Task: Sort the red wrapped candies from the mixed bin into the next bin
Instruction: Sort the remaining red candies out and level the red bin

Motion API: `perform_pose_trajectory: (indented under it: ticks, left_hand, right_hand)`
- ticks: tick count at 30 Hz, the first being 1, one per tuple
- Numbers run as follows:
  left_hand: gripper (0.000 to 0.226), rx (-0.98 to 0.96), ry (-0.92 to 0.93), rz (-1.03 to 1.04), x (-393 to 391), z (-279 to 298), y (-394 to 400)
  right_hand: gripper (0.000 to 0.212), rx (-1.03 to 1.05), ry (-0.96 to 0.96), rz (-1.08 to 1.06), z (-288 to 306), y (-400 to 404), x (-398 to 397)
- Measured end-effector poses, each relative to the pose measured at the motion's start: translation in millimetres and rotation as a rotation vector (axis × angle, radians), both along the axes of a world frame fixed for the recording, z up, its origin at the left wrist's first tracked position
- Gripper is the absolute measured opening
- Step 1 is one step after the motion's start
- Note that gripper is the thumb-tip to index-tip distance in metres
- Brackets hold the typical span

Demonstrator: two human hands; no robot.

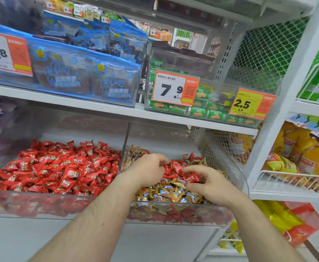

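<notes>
Mixed bin [236,178]: clear plastic, at my right, holding gold-and-blue wrapped candies [171,191] in front and a cluster of red wrapped candies [181,170] heaped on top toward the middle and back. Next bin [41,203]: clear plastic, directly left, sharing a clear divider wall, filled nearly edge to edge with red wrapped candies alone, piled loosely.
</notes>
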State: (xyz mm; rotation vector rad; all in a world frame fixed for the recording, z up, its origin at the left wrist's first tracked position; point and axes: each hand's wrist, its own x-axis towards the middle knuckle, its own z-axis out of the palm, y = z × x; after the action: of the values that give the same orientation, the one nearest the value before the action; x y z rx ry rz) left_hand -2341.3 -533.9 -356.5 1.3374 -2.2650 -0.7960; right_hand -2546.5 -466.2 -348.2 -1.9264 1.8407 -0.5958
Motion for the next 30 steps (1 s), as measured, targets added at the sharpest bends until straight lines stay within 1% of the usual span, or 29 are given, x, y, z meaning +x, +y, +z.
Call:
perform_pose_trajectory:
  ticks: [3,6,11,16,18,20,22,23,25,27,28,29,30]
  left_hand:
    - [0.038,-0.024,-0.040,-0.007,-4.2,-1.3,-2.0]
    - [0.042,-0.033,-0.111,-0.016,-5.2,-2.2,-5.5]
    - [0.049,0.027,-0.174,0.006,-3.4,-0.1,-8.0]
    - [0.046,0.042,-0.120,-0.003,-0.7,1.7,-6.6]
    - [0.044,0.045,-0.097,0.001,2.0,1.0,-5.8]
    - [0.040,0.053,-0.066,0.004,5.6,-0.6,-5.1]
    - [0.034,0.052,-0.044,0.003,9.1,-2.2,-4.8]
    - [0.032,0.047,-0.039,0.005,10.6,-2.8,-4.6]
    - [0.031,0.032,-0.036,0.010,13.1,-3.3,-4.0]
    - [0.034,0.024,-0.032,0.017,14.7,-2.3,-2.7]
    - [0.036,0.023,-0.029,0.018,15.1,-1.3,-1.9]
    - [0.037,0.021,-0.026,0.018,15.5,-0.8,-1.6]
    - [0.037,0.020,-0.021,0.020,15.8,-0.2,-1.5]
  right_hand:
    - [0.020,-0.061,-0.011,-0.074,-6.9,0.3,-3.8]
    - [0.022,-0.143,-0.067,-0.165,-10.9,2.0,-9.5]
    - [0.014,-0.166,-0.214,-0.230,-10.1,2.4,-20.7]
    - [0.022,-0.253,-0.302,-0.316,-11.0,2.6,-26.0]
    - [0.026,-0.266,-0.366,-0.335,-8.2,3.9,-24.6]
    - [0.035,-0.288,-0.450,-0.363,-5.4,5.9,-23.0]
    - [0.043,-0.322,-0.482,-0.395,-3.8,6.9,-20.9]
    - [0.043,-0.332,-0.452,-0.398,-2.4,7.6,-19.7]
    - [0.039,-0.316,-0.289,-0.372,-1.7,7.2,-19.1]
    - [0.021,-0.257,-0.111,-0.294,0.7,8.5,-15.8]
    - [0.012,-0.207,-0.056,-0.246,2.5,9.4,-12.8]
    - [0.014,-0.144,-0.009,-0.203,3.8,10.3,-10.0]
    - [0.022,-0.078,0.050,-0.171,3.3,10.2,-8.3]
